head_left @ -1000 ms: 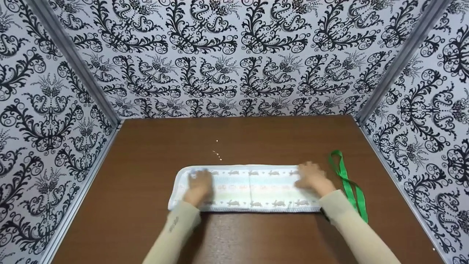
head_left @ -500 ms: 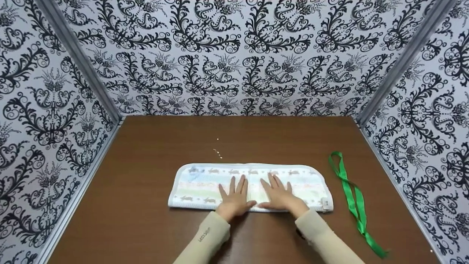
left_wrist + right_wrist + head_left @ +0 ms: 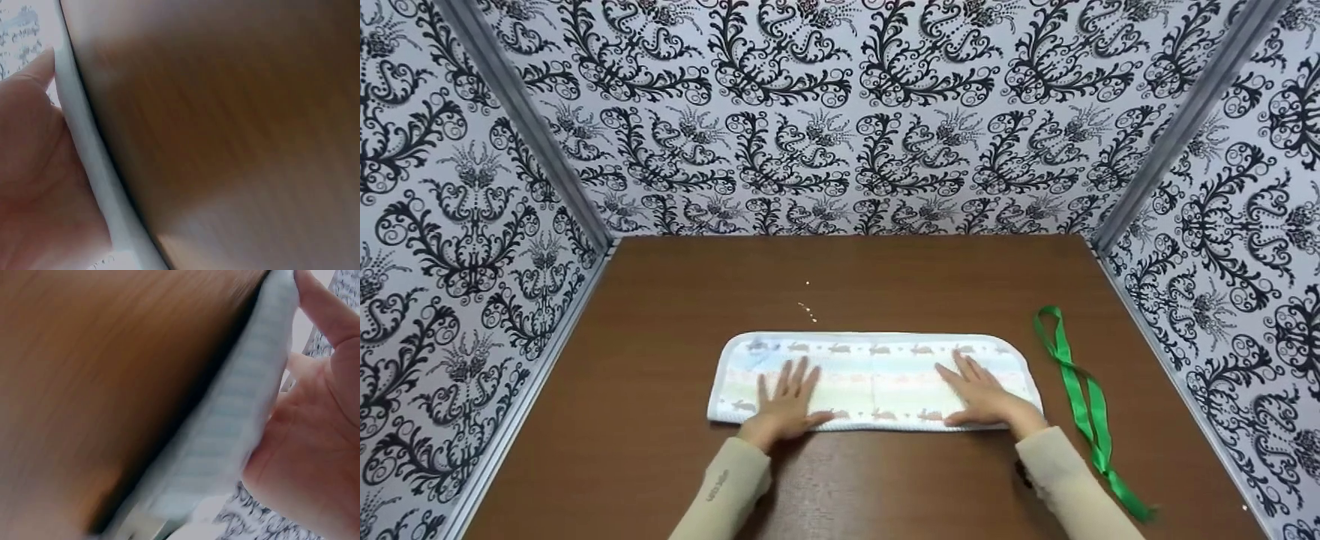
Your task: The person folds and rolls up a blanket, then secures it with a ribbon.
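Note:
A folded white cloth [image 3: 877,382] with rows of grey-brown rabbits and pale blue, pink and green stripes lies flat on the table. My left hand [image 3: 787,401] rests on its left part, fingers straight and spread. On the right part lies my right hand [image 3: 981,395], its fingers likewise spread. Both thumbs point inward along the near edge. In the left wrist view the left palm [image 3: 45,185] is beside the cloth's near edge [image 3: 90,146]. The right wrist view has the right palm [image 3: 315,444] close against the thick folded edge [image 3: 219,416].
A green ribbon [image 3: 1080,405], looped and knotted, lies on the brown table [image 3: 675,300] to the right of the cloth. Small white specks [image 3: 808,309] dot the wood behind it. Patterned black-and-white walls [image 3: 840,150] enclose the back and sides.
Both hands come together at the cloth's middle half a second ago, then slide apart toward its left and right ends. The cloth stays in place and lies flat.

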Demonstrator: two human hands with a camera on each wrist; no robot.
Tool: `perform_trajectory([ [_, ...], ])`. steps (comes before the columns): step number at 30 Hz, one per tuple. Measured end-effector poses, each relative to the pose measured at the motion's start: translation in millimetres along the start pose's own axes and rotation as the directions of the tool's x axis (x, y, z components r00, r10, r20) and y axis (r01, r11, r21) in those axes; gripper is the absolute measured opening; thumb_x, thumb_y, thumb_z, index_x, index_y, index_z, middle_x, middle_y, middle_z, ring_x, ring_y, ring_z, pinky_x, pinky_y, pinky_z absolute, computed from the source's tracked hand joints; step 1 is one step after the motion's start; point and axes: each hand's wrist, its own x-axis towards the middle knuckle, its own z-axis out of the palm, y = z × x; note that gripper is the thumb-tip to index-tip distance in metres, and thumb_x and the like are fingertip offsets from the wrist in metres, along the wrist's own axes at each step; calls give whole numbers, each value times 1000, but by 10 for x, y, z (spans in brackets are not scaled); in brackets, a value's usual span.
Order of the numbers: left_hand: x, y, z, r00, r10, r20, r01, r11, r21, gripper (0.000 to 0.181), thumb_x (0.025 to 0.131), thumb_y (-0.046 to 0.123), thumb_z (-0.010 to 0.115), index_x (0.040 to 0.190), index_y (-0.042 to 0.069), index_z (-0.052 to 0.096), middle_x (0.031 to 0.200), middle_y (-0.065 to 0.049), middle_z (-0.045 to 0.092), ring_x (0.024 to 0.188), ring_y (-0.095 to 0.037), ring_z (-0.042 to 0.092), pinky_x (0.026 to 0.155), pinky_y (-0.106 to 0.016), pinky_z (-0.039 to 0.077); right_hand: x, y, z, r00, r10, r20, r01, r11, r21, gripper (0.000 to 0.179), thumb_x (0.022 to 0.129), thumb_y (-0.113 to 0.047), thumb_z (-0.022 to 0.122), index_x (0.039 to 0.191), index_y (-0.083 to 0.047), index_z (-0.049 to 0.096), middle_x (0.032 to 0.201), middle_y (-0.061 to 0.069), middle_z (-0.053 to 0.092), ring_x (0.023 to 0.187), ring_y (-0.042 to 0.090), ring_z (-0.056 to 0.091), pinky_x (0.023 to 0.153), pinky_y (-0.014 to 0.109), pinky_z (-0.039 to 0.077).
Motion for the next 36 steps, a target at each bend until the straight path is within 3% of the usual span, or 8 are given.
perform_trajectory([
  [7,-320,-212,-226,996,-88,-34,86,995,-47,92,94,61,53,160,10,15,169,-15,0,155,-40,-4,117,-69,-10,-220,255,-104,1000,18,-3,-17,994,109,99,80,-27,82,154,6,24,158,41,0,145,61,-1,112,76,8],
  [14,-356,-602,-59,983,-127,-135,126,992,-10,97,89,71,51,160,15,17,169,-14,1,155,-39,-1,117,-69,-9,-399,485,-129,1000,30,2,-29,977,212,95,83,-18,79,154,6,21,158,40,-6,145,60,-7,111,77,6],
  [19,-373,-611,-109,983,-148,-105,145,989,-35,91,93,70,46,161,18,14,169,-11,-3,156,-37,-6,112,-73,-17,-442,549,-99,1000,14,2,-14,965,262,81,94,-19,67,154,8,21,158,40,-8,144,61,-12,110,78,0],
  [23,-312,-656,-158,985,-139,-107,137,990,-22,88,95,69,43,161,18,14,169,-10,-3,156,-38,-6,111,-73,-19,-402,557,-49,999,-10,-51,21,975,221,72,99,-23,58,151,12,23,156,43,-3,142,64,-9,110,78,-1],
  [27,-213,-739,-203,986,-136,-95,139,990,26,89,94,70,42,161,19,12,170,-9,-4,156,-38,-6,111,-74,-18,-346,538,-14,996,-11,-88,24,989,147,69,99,-22,58,149,14,27,154,46,3,141,67,-1,110,78,5],
  [30,-140,-763,-244,987,-136,-90,139,990,34,89,94,71,41,161,21,12,170,-9,-4,155,-40,-8,110,-74,-19,-325,511,-30,996,19,-88,-5,988,151,70,97,-19,62,150,12,27,155,45,4,141,66,0,110,78,6],
  [33,-88,-732,-288,985,-151,-89,158,985,74,86,95,70,40,161,22,11,170,-9,-4,155,-40,-9,111,-73,-19,-315,474,-66,995,53,-80,-39,986,161,72,95,-17,64,151,10,27,156,43,3,142,65,0,110,78,6],
  [36,-90,-591,-373,977,-187,-100,199,971,135,82,97,63,43,161,19,17,169,-12,2,155,-42,-5,114,-71,-16,-316,439,-100,995,69,-71,-57,985,163,74,95,-17,65,151,9,26,157,42,2,142,65,-1,110,78,6],
])
